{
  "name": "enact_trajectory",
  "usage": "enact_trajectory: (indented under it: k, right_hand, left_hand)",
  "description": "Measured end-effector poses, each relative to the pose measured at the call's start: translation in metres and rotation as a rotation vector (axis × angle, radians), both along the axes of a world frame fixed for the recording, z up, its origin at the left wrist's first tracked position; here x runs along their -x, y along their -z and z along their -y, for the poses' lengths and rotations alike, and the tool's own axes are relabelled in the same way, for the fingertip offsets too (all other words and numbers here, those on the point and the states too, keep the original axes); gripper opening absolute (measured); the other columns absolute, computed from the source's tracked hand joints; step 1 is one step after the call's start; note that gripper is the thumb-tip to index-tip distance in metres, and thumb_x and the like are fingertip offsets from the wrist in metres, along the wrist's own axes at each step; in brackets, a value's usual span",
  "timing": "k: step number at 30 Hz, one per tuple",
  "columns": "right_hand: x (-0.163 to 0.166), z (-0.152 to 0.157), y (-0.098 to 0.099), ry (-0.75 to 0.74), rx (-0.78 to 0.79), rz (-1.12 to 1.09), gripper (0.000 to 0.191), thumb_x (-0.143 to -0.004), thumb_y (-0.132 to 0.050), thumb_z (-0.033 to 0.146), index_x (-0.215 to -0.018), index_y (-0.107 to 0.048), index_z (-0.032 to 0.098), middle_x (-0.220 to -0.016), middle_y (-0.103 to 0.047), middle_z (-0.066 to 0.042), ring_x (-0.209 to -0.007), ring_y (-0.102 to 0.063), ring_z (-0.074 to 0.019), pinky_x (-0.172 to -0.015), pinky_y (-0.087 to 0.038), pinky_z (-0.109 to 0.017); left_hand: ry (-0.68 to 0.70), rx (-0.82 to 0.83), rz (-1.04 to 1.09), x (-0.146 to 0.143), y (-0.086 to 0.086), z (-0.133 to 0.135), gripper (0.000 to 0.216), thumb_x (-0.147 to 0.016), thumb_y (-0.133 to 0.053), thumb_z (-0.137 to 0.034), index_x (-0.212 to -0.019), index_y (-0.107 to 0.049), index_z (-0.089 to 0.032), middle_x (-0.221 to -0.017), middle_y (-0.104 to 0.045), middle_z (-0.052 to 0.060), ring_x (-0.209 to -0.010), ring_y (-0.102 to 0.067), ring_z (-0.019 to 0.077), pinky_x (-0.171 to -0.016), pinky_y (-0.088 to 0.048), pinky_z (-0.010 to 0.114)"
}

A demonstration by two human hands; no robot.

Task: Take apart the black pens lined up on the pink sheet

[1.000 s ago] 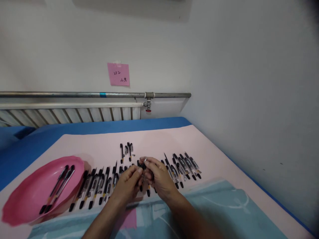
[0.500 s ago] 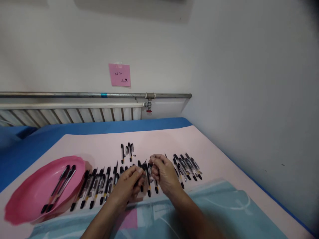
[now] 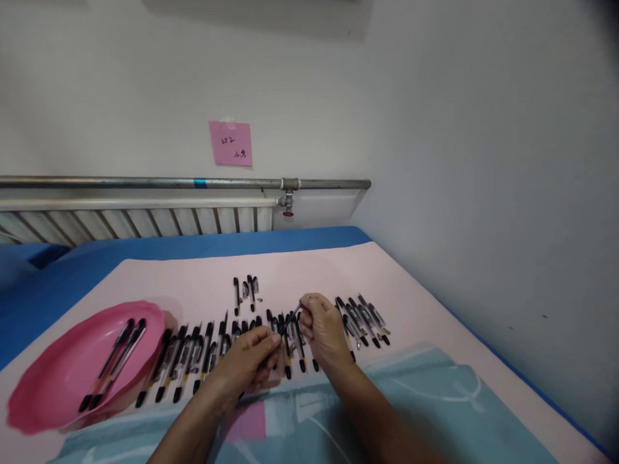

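My left hand (image 3: 250, 358) is closed round a black pen (image 3: 287, 321), whose front end points up and to the right. At the far end of that pen, my right hand (image 3: 323, 327) pinches its thin tip between thumb and fingertips. The pen's lower part is hidden in my left palm. Behind and below both hands lie several clear pens with black ends (image 3: 300, 348), loose caps and small tip parts among them. Two assembled pens (image 3: 119, 361) with caps on rest in the pink oval tray (image 3: 53, 380) at left.
A row of pens (image 3: 167, 367) spreads between tray and left hand, with another cluster (image 3: 365, 319) at right. Two pens and loose caps (image 3: 245, 293) lie farther back. A blue patterned cloth (image 3: 411, 393) covers the near edge. Wall and radiator (image 3: 145, 222) stand behind.
The pen in my left hand now shows more of its front end, slanting up to my right fingertips. My right hand has shifted slightly right and up.
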State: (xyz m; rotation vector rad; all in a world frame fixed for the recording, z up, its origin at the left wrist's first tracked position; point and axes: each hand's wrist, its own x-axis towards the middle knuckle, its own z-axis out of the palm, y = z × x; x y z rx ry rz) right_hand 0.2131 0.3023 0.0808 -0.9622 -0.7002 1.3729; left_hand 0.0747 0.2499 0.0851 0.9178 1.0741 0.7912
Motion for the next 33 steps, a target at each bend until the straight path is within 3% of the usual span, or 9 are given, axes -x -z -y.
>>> enact_trajectory:
  k: [6, 8, 11, 14, 17, 22, 25, 30, 33]
  right_hand:
    - [-0.033, -0.020, -0.009, 0.310, -0.080, -0.092, 0.011, -0.062, -0.057, 0.024, -0.061, -0.048, 0.018, -0.057, -0.046, 0.005, -0.039, -0.032, -0.0030, -0.031, -0.017, -0.016]
    - [-0.034, -0.017, -0.010, 0.221, -0.032, -0.078, 0.010, -0.061, -0.056, 0.022, -0.059, -0.048, 0.017, -0.055, -0.046, 0.005, -0.038, -0.030, -0.0023, -0.031, -0.015, -0.016]
    - [-0.017, -0.001, -0.005, -0.140, 0.065, 0.091, 0.009, -0.064, -0.056, 0.025, -0.063, -0.053, 0.016, -0.044, -0.041, 0.007, -0.035, -0.029, -0.0032, -0.031, -0.014, -0.016]
    - [0.009, 0.016, 0.002, -0.354, 0.051, 0.245, 0.012, -0.068, -0.056, 0.028, -0.065, -0.053, 0.017, -0.041, -0.041, 0.008, -0.033, -0.031, -0.0044, -0.032, -0.020, -0.016]
    - [0.022, 0.024, 0.007, -0.363, -0.006, 0.269, 0.011, -0.069, -0.054, 0.027, -0.064, -0.051, 0.018, -0.041, -0.041, 0.008, -0.035, -0.036, -0.0059, -0.034, -0.026, -0.017]
    - [0.019, 0.025, 0.003, -0.326, -0.037, 0.232, 0.012, -0.070, -0.058, 0.030, -0.068, -0.054, 0.018, -0.040, -0.038, 0.010, -0.033, -0.029, -0.0045, -0.034, -0.023, -0.017]
    - [0.011, 0.021, 0.001, -0.266, -0.035, 0.214, 0.016, -0.069, -0.061, 0.033, -0.068, -0.055, 0.017, -0.040, -0.036, 0.010, -0.033, -0.025, -0.0036, -0.033, -0.019, -0.017]
    - [-0.006, -0.008, -0.005, -0.133, -0.003, 0.179, 0.021, -0.067, -0.059, 0.035, -0.072, -0.058, 0.015, -0.042, -0.037, 0.008, -0.033, -0.024, -0.0036, -0.032, -0.013, -0.017]
    - [-0.007, -0.041, -0.019, -0.161, -0.029, 0.373, 0.020, -0.065, -0.056, 0.033, -0.070, -0.058, 0.014, -0.044, -0.040, 0.006, -0.036, -0.028, -0.0047, -0.032, -0.015, -0.018]
  left_hand:
    - [-0.017, 0.004, -0.034, 0.016, 0.005, -0.006, 0.030, -0.074, -0.056, -0.045, -0.066, -0.045, -0.019, -0.051, -0.043, -0.008, -0.033, -0.027, 0.0020, -0.030, -0.018, 0.013]
    - [-0.119, -0.021, 0.021, 0.018, 0.006, -0.008, 0.027, -0.073, -0.058, -0.041, -0.067, -0.047, -0.018, -0.055, -0.047, -0.006, -0.038, -0.037, 0.0037, -0.032, -0.026, 0.013]
    - [-0.257, -0.002, 0.164, 0.015, 0.005, -0.009, 0.022, -0.069, -0.064, -0.035, -0.074, -0.052, -0.017, -0.070, -0.055, -0.002, -0.057, -0.052, 0.0077, -0.045, -0.044, 0.018]
    - [-0.223, 0.018, 0.240, 0.008, 0.004, -0.009, 0.024, -0.068, -0.067, -0.034, -0.075, -0.053, -0.015, -0.068, -0.055, -0.001, -0.056, -0.051, 0.0081, -0.044, -0.045, 0.019]
    - [-0.180, 0.025, 0.270, 0.003, 0.006, -0.007, 0.027, -0.066, -0.069, -0.035, -0.074, -0.054, -0.014, -0.061, -0.053, -0.002, -0.048, -0.047, 0.0070, -0.038, -0.040, 0.017]
    - [-0.192, 0.031, 0.276, -0.004, 0.007, -0.005, 0.032, -0.064, -0.070, -0.040, -0.074, -0.053, -0.014, -0.061, -0.054, -0.002, -0.050, -0.050, 0.0081, -0.042, -0.043, 0.019]
    - [-0.163, -0.016, 0.132, -0.004, 0.008, -0.006, 0.035, -0.067, -0.064, -0.048, -0.069, -0.052, -0.015, -0.059, -0.051, -0.003, -0.051, -0.050, 0.0085, -0.046, -0.043, 0.021]
    - [-0.101, -0.113, -0.170, 0.005, 0.011, -0.008, 0.034, -0.072, -0.053, -0.049, -0.058, -0.046, -0.018, -0.045, -0.042, -0.007, -0.036, -0.037, 0.0066, -0.038, -0.028, 0.019]
    - [0.018, -0.113, -0.211, 0.006, 0.012, -0.003, 0.027, -0.071, -0.051, -0.039, -0.054, -0.043, -0.020, -0.040, -0.040, -0.007, -0.034, -0.032, 0.0070, -0.038, -0.024, 0.020]
